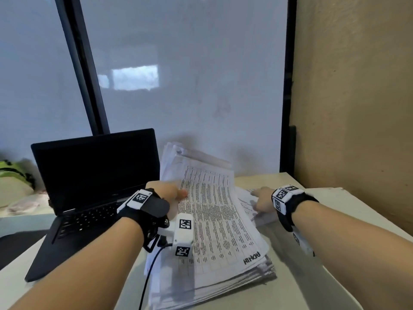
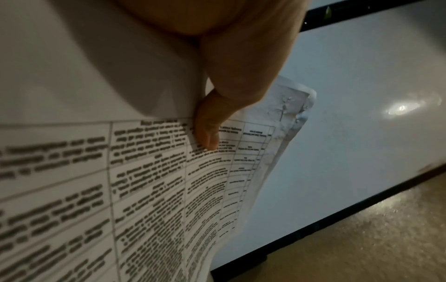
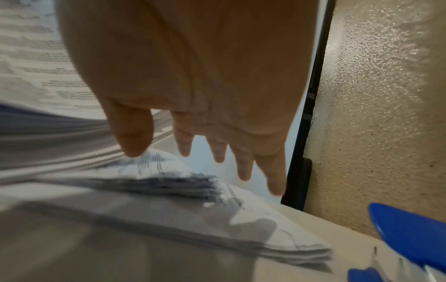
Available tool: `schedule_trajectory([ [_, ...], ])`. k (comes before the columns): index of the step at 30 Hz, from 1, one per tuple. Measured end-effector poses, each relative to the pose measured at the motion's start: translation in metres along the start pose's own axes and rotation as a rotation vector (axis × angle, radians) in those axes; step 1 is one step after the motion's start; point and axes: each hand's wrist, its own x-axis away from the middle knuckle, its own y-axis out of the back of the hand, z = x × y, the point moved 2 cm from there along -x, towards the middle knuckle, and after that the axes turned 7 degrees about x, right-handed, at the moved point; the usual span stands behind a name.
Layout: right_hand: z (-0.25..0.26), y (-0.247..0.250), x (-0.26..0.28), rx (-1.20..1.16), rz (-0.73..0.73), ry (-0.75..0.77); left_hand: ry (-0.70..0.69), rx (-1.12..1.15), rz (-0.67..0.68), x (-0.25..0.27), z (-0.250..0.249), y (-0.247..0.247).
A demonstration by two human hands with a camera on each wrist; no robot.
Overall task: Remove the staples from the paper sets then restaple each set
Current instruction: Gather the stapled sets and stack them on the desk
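A: Where is the paper set (image 1: 214, 211)?

B: It is lifted off the stack of papers (image 1: 223, 278) on the counter (image 1: 335, 276), at about 12 o'clock from the person. The left hand (image 1: 169, 193) pinches its left edge, with the thumb (image 2: 207, 133) on the printed table.

A: And the right hand (image 1: 263, 200)?

B: At 2 o'clock, fingers (image 3: 243, 167) straight and spread above a second pile of papers (image 3: 169, 177), holding nothing. A laptop (image 1: 93, 191) sits at 10 o'clock, and a blue object (image 3: 410, 234), blurred, lies right of the pile.
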Motion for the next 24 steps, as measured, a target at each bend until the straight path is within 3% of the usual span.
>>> schedule_trajectory([
  [2, 0.003, -0.005, -0.005, 0.121, 0.090, 0.019, -0.079, -0.130, -0.104, -0.006, -0.007, -0.006],
  [4, 0.006, -0.008, -0.003, 0.196, 0.121, 0.029, -0.067, -0.160, -0.087, -0.016, -0.003, -0.013],
  [6, 0.007, -0.008, 0.005, 0.231, 0.153, 0.039, 0.050, -0.063, -0.044, -0.026, 0.013, -0.015],
  [9, 0.007, -0.008, 0.023, 0.219, 0.168, 0.045, 0.020, 0.136, -0.074, -0.033, 0.030, -0.008],
  [13, 0.000, -0.012, 0.060, 0.110, 0.159, 0.058, 0.091, -0.017, 0.070, -0.010, 0.019, -0.007],
  [17, -0.005, -0.007, 0.099, 0.017, 0.206, 0.120, 0.110, -0.130, 0.110, 0.005, 0.020, -0.007],
  [19, -0.011, -0.001, 0.099, -0.030, 0.184, 0.086, 0.080, -0.081, 0.097, 0.007, 0.029, -0.007],
  [22, -0.009, 0.007, 0.086, -0.015, 0.041, -0.038, 0.122, -0.200, 0.129, 0.012, 0.033, -0.016],
  [24, -0.001, 0.006, 0.077, -0.022, 0.069, -0.115, 0.110, -0.239, 0.055, 0.015, 0.030, -0.021],
])
